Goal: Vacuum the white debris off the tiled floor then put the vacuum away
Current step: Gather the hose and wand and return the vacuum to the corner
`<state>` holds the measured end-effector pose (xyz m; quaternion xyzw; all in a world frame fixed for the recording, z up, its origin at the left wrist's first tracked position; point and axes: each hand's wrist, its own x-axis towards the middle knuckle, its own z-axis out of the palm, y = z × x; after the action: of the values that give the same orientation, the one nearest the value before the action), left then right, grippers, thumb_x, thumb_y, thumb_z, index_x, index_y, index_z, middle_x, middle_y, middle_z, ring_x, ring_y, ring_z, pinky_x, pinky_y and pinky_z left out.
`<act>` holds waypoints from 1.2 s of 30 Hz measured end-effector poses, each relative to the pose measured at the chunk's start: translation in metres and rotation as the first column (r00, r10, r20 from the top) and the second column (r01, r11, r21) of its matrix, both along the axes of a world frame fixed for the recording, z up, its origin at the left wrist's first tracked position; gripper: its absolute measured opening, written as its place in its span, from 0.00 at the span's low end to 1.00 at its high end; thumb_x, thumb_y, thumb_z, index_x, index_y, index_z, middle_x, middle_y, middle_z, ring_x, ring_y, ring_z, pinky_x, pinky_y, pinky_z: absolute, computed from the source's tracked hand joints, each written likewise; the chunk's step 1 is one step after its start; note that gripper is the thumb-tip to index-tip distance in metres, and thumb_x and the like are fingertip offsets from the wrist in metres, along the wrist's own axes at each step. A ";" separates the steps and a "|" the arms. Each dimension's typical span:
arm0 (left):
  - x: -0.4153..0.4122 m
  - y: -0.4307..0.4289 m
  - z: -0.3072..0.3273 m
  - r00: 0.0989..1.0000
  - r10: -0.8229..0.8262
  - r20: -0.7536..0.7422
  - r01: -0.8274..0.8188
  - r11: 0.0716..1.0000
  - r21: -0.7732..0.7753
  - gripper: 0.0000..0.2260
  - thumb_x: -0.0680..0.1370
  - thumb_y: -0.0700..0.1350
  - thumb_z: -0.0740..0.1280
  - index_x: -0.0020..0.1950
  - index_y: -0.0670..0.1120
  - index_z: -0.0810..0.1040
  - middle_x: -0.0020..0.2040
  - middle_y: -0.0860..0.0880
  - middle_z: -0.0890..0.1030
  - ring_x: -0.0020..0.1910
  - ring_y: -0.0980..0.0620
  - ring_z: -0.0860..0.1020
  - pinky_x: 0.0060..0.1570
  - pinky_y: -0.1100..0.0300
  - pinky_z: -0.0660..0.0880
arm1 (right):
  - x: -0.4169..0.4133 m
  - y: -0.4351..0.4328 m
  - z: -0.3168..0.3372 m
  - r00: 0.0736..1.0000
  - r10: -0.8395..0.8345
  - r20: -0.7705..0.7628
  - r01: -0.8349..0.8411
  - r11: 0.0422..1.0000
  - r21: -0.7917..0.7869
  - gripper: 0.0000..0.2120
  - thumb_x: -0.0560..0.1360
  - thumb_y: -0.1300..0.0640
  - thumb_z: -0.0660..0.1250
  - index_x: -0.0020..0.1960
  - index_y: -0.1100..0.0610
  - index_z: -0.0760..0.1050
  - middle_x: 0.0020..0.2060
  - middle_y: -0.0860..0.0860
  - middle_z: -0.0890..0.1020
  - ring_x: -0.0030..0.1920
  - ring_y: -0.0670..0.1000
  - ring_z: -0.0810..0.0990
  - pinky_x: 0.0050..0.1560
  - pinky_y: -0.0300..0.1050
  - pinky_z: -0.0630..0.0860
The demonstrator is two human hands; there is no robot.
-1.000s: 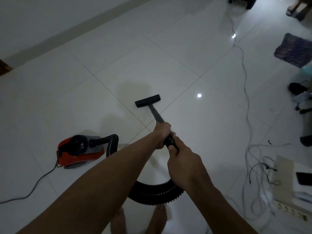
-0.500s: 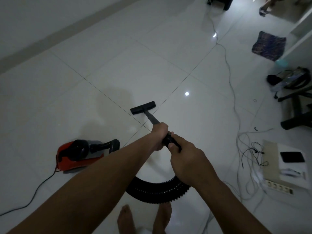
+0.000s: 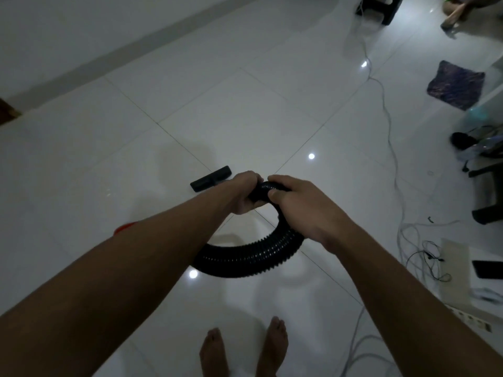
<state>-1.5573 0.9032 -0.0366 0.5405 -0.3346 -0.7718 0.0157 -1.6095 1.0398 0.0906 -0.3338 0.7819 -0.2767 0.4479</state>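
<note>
The room is dim, and the floor [image 3: 245, 118] is laid with large glossy white tiles with thin dark joints, which mirror small bright spots of lamp light [image 3: 311, 156]. A pale wall [image 3: 54, 31] with a grey skirting band [image 3: 114, 59] runs along the upper left. A dark stool [image 3: 378, 8] stands at the far end, and from near it a thin pale cable [image 3: 388, 126] trails down the right side to a tangle of cords [image 3: 419, 251] beside a white power strip [image 3: 473, 322], past a dark patterned mat [image 3: 456, 84] and dark furniture legs [image 3: 487, 194].
</note>
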 end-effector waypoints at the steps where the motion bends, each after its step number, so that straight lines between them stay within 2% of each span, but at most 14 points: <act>1: 0.003 -0.008 0.004 1.000 -0.005 -0.027 0.005 1.000 0.000 0.08 0.83 0.39 0.58 0.57 0.39 0.75 0.44 0.42 0.79 0.39 0.50 0.80 0.25 0.62 0.77 | -0.001 -0.009 0.004 1.000 0.004 -0.004 -0.004 1.000 0.007 0.11 0.81 0.58 0.59 0.56 0.42 0.73 0.46 0.44 0.80 0.42 0.46 0.79 0.41 0.42 0.75; 6: 0.026 -0.042 0.033 0.991 -0.064 -0.121 0.071 0.996 0.055 0.10 0.85 0.42 0.59 0.50 0.38 0.76 0.35 0.44 0.82 0.35 0.49 0.82 0.35 0.60 0.80 | -0.001 -0.051 0.019 0.999 0.033 -0.022 -0.031 0.995 0.096 0.17 0.82 0.63 0.57 0.68 0.62 0.74 0.62 0.60 0.79 0.53 0.59 0.80 0.54 0.53 0.78; 8: 0.037 -0.050 0.052 0.982 -0.140 -0.124 0.144 0.989 0.022 0.09 0.84 0.43 0.61 0.51 0.40 0.77 0.39 0.45 0.83 0.33 0.50 0.83 0.32 0.60 0.80 | 0.000 -0.066 0.026 1.000 0.021 -0.013 -0.019 0.995 0.101 0.14 0.82 0.65 0.56 0.63 0.66 0.76 0.59 0.63 0.80 0.55 0.63 0.82 0.57 0.58 0.80; 10: 0.049 -0.055 0.075 0.961 -0.260 -0.095 0.256 0.965 -0.054 0.11 0.84 0.48 0.62 0.55 0.42 0.79 0.42 0.46 0.82 0.33 0.51 0.80 0.35 0.59 0.78 | -0.008 -0.078 0.030 0.998 -0.062 0.025 0.061 0.997 0.048 0.10 0.80 0.63 0.57 0.52 0.60 0.77 0.45 0.56 0.83 0.37 0.54 0.85 0.39 0.49 0.84; 12: 0.063 -0.058 0.096 0.934 -0.355 -0.020 0.347 0.922 -0.172 0.17 0.84 0.53 0.62 0.60 0.42 0.81 0.47 0.45 0.83 0.38 0.49 0.79 0.43 0.54 0.76 | -0.014 -0.090 0.032 0.987 -0.137 0.081 0.133 0.990 0.055 0.09 0.79 0.62 0.58 0.47 0.58 0.76 0.29 0.50 0.83 0.24 0.48 0.82 0.25 0.40 0.77; 14: 0.078 -0.056 0.116 0.895 -0.432 0.110 0.442 0.829 -0.341 0.22 0.84 0.57 0.59 0.59 0.41 0.83 0.52 0.41 0.86 0.45 0.44 0.83 0.54 0.51 0.77 | -0.019 -0.100 0.033 0.984 -0.146 0.106 0.140 0.988 0.061 0.08 0.79 0.62 0.58 0.49 0.59 0.76 0.29 0.51 0.84 0.24 0.49 0.82 0.23 0.38 0.75; 16: 0.092 -0.051 0.133 0.845 -0.503 0.180 0.521 0.701 -0.488 0.31 0.84 0.62 0.53 0.55 0.39 0.85 0.49 0.41 0.87 0.50 0.44 0.85 0.61 0.49 0.77 | -0.023 -0.110 0.033 0.973 -0.167 0.159 0.161 0.986 0.051 0.09 0.79 0.61 0.58 0.54 0.61 0.76 0.45 0.56 0.85 0.34 0.52 0.85 0.26 0.40 0.77; 19: 0.109 -0.044 0.147 0.825 -0.526 0.207 0.518 0.555 -0.650 0.41 0.78 0.73 0.47 0.50 0.40 0.85 0.44 0.48 0.87 0.45 0.53 0.85 0.56 0.56 0.76 | -0.031 -0.124 0.030 0.945 -0.199 0.261 0.197 0.980 0.034 0.11 0.80 0.60 0.60 0.59 0.62 0.75 0.55 0.59 0.82 0.41 0.54 0.85 0.30 0.43 0.80; 21: 0.114 -0.044 0.146 0.819 -0.525 0.233 0.496 0.441 -0.748 0.41 0.69 0.79 0.57 0.49 0.42 0.84 0.39 0.50 0.84 0.36 0.56 0.81 0.45 0.64 0.75 | -0.037 -0.133 0.029 0.912 -0.200 0.358 0.210 0.978 0.009 0.06 0.79 0.60 0.62 0.55 0.61 0.74 0.51 0.59 0.81 0.38 0.53 0.84 0.32 0.44 0.81; 24: 0.117 -0.052 0.139 0.874 -0.432 0.223 0.407 0.398 -0.823 0.30 0.62 0.64 0.80 0.52 0.43 0.83 0.40 0.43 0.82 0.37 0.49 0.79 0.42 0.55 0.75 | -0.044 -0.147 0.029 0.906 -0.110 0.409 0.134 0.990 -0.032 0.05 0.80 0.57 0.62 0.50 0.59 0.73 0.36 0.55 0.80 0.27 0.49 0.81 0.34 0.44 0.81; 27: 0.115 -0.063 0.138 0.967 -0.194 0.168 0.234 0.397 -0.887 0.19 0.67 0.52 0.80 0.53 0.45 0.84 0.44 0.46 0.84 0.41 0.52 0.82 0.44 0.59 0.78 | -0.055 -0.165 0.028 0.924 -0.025 0.380 0.047 0.998 -0.051 0.13 0.81 0.49 0.57 0.55 0.55 0.76 0.27 0.52 0.81 0.30 0.52 0.83 0.38 0.47 0.82; 30: 0.115 -0.081 0.140 0.991 -0.044 0.125 0.133 0.385 -0.913 0.12 0.69 0.46 0.80 0.51 0.50 0.84 0.46 0.45 0.84 0.43 0.50 0.81 0.45 0.63 0.76 | -0.066 -0.189 0.023 0.934 0.022 0.357 0.012 0.996 -0.094 0.14 0.78 0.53 0.55 0.54 0.53 0.79 0.35 0.55 0.78 0.35 0.55 0.81 0.40 0.50 0.82; 33: 0.118 -0.104 0.142 0.994 0.040 0.101 0.081 0.354 -0.932 0.15 0.69 0.42 0.80 0.55 0.44 0.84 0.51 0.41 0.84 0.50 0.46 0.81 0.48 0.66 0.77 | -0.073 -0.217 0.011 0.939 0.142 0.314 -0.089 0.980 -0.177 0.17 0.75 0.61 0.57 0.56 0.50 0.80 0.39 0.54 0.74 0.39 0.54 0.75 0.42 0.49 0.78; 36: 0.122 -0.127 0.143 0.991 0.110 0.075 0.034 0.332 -0.943 0.17 0.69 0.40 0.80 0.57 0.41 0.84 0.52 0.38 0.83 0.45 0.46 0.82 0.51 0.56 0.78 | -0.070 -0.248 -0.004 0.924 0.378 0.057 -0.353 0.901 -0.252 0.23 0.75 0.66 0.63 0.65 0.45 0.72 0.50 0.51 0.78 0.50 0.51 0.77 0.51 0.48 0.76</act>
<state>-1.4356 0.7765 0.1061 0.4867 -0.7064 -0.4005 0.3221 -1.6794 0.7919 0.0865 -0.5105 0.6421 -0.2961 0.4892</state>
